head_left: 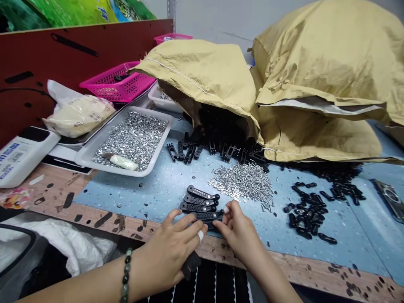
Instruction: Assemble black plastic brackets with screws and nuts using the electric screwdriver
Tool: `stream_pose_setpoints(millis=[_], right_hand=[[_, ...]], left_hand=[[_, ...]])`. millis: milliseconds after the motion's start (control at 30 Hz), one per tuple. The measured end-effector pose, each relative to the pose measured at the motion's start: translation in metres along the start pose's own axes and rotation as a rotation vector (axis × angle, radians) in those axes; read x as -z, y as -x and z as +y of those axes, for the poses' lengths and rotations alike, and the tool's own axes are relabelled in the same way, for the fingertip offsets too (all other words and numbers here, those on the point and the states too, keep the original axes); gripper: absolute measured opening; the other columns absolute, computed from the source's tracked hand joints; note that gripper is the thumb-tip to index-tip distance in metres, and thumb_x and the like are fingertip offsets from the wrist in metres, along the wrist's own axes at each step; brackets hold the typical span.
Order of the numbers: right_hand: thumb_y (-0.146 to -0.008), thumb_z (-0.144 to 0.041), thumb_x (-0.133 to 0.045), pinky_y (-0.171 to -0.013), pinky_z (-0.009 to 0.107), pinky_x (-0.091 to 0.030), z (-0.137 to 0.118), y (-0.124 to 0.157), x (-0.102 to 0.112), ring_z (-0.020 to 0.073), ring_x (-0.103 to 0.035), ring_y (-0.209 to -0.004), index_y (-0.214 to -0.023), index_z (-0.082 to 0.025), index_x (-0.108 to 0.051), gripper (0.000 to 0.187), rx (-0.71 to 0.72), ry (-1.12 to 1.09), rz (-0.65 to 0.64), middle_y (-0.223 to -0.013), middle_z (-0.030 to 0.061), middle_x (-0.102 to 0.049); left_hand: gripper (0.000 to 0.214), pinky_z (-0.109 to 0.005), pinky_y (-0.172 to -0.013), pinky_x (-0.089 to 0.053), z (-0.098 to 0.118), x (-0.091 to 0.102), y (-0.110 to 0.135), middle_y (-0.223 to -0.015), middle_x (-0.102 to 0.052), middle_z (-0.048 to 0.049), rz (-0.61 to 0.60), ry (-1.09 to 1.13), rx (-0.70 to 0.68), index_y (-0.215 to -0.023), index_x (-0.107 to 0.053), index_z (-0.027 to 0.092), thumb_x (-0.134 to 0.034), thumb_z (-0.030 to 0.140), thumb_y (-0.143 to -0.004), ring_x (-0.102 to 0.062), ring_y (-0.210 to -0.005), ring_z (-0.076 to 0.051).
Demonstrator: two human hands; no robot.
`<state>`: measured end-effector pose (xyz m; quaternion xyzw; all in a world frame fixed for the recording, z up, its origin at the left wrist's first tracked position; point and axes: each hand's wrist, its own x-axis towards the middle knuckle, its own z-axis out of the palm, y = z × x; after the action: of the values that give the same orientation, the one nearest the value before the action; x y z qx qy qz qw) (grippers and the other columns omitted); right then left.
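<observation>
A row of several black plastic arms with lattice sides (202,192) lies on the blue table top near its front edge. My left hand (170,246) reaches over the nearest arms, fingertips resting on them. Dark plastic pieces (191,264) stick out below its palm, partly hidden by the hand. At the small rounded ends of the nearest arms is my right hand (238,229), thumb and forefinger closed around one end. Just beyond, a pile of small screws (252,181) lies beside loose nuts (221,179). Whether the right fingers also hold a small metal part is hidden.
A white tray of small metal nuts (82,158) holds a wrapped blade-like tool (121,161). Paper sacks (202,67) spill black parts (225,149) at the back. Small black pieces (307,214) lie right. A pink basket (126,88) and a white scale (22,155) stand left.
</observation>
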<state>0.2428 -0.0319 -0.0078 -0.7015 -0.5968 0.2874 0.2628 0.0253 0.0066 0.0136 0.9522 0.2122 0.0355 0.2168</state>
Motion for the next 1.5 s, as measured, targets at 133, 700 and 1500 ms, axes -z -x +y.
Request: stream_pose_setpoints(millis=[133, 700, 1500], right_hand=[[-0.083, -0.028, -0.06, -0.06, 0.033, -0.05, -0.016, 0.013, 0.004, 0.0227, -0.057, -0.082, -0.112, -0.02, -0.045, 0.034, 0.27, 0.142, 0.113, -0.099, 0.0107, -0.054], [-0.085, -0.032, -0.057, -0.047, 0.023, -0.048, -0.02, -0.006, -0.021, 0.013, -0.055, -0.06, -0.081, -0.018, -0.064, 0.017, -0.122, -0.475, 0.012, -0.074, 0.0019, -0.054], [-0.082, -0.029, -0.058, -0.054, 0.029, -0.044, -0.024, -0.007, -0.012, 0.0204, -0.055, -0.073, -0.097, -0.018, -0.048, 0.021, 0.177, 0.186, 0.182, -0.088, 0.0081, -0.054]], left_hand=[[0.063, -0.057, -0.102, -0.031, 0.003, 0.015, -0.002, -0.13, -0.051, -0.0073, 0.018, 0.137, 0.071, -0.124, -0.048, 0.021, -0.048, 0.008, -0.062, -0.042, -0.12, -0.031], [0.062, -0.049, -0.103, -0.017, -0.017, 0.0, 0.018, -0.138, -0.049, -0.0035, 0.12, -0.053, 0.06, -0.136, -0.041, 0.02, -0.048, 0.01, -0.075, -0.041, -0.123, -0.029], [0.061, -0.054, -0.103, -0.023, -0.015, 0.019, 0.003, -0.127, -0.052, -0.0084, 0.047, 0.122, 0.093, -0.126, -0.045, 0.018, -0.049, 0.009, -0.066, -0.041, -0.119, -0.031]])
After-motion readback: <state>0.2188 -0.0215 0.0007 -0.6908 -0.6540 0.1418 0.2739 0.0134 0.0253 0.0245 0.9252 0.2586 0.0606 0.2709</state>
